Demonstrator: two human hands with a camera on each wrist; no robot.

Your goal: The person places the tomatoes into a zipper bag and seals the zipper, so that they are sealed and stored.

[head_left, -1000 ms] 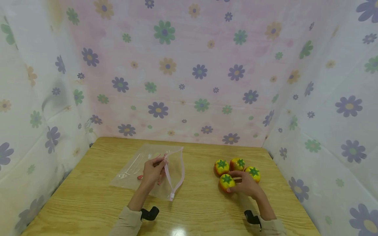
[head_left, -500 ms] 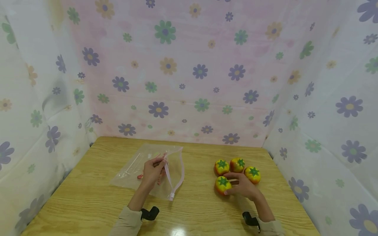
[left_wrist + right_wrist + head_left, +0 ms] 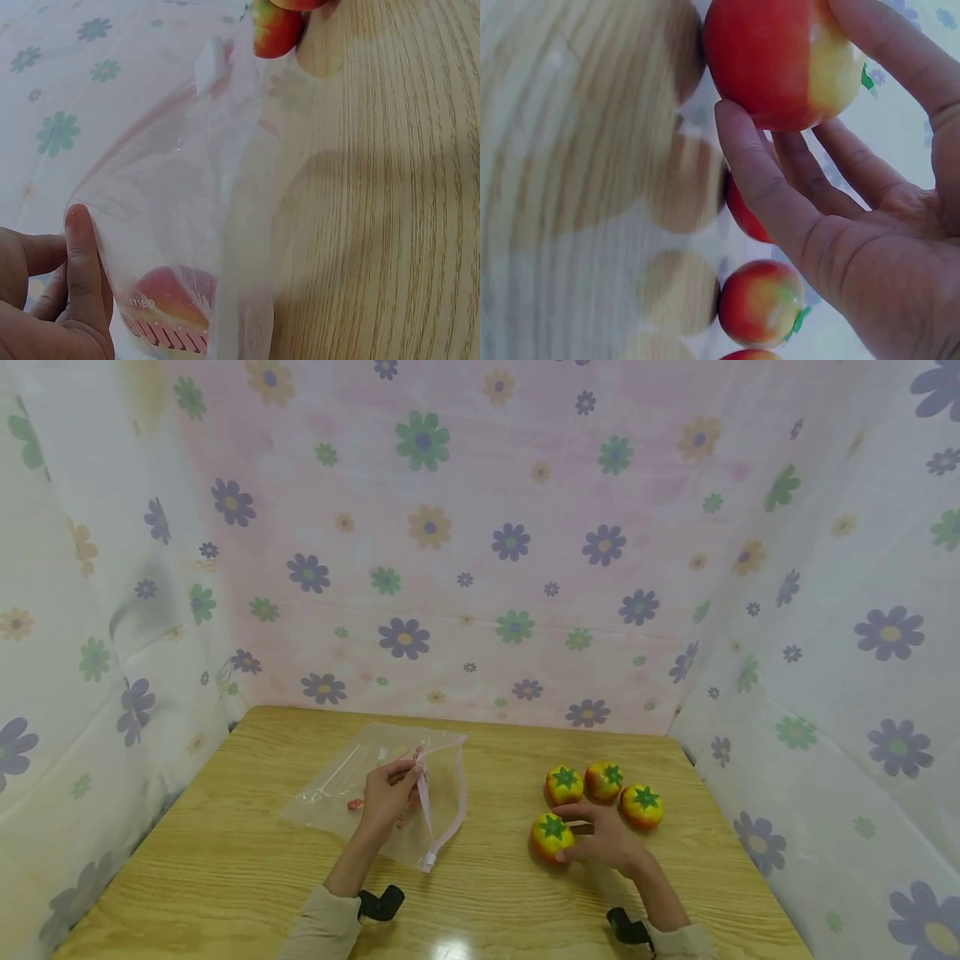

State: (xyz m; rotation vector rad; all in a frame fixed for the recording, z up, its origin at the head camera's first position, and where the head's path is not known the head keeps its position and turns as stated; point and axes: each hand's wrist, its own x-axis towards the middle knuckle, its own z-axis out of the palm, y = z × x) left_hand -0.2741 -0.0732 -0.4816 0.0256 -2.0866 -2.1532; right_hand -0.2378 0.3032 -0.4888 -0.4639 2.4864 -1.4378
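My left hand (image 3: 389, 795) pinches the upper edge of a clear slider zip bag (image 3: 330, 797) with pink trim, holding its mouth partly raised. In the left wrist view the bag's white slider (image 3: 211, 66) and red-and-pink print (image 3: 176, 307) show. My right hand (image 3: 603, 839) has its thumb and fingers around a red-and-yellow tomato (image 3: 551, 835) with a green star-shaped top. In the right wrist view that tomato (image 3: 776, 60) sits between thumb and fingers, at or very near the tabletop. Behind my right hand stand three more tomatoes, one of them (image 3: 564, 786) nearest the held one.
The wooden table (image 3: 495, 902) carries the bag on the left and the tomatoes on the right. Bare wood lies between them. Flower-patterned cloth (image 3: 465, 610) hangs at the back and both sides. A black wrist mount (image 3: 381, 903) sits on each arm.
My right hand has brought the tomato left and slightly nearer, away from the other three. My left hand keeps its pinch on the bag, whose slider corner has shifted slightly left.
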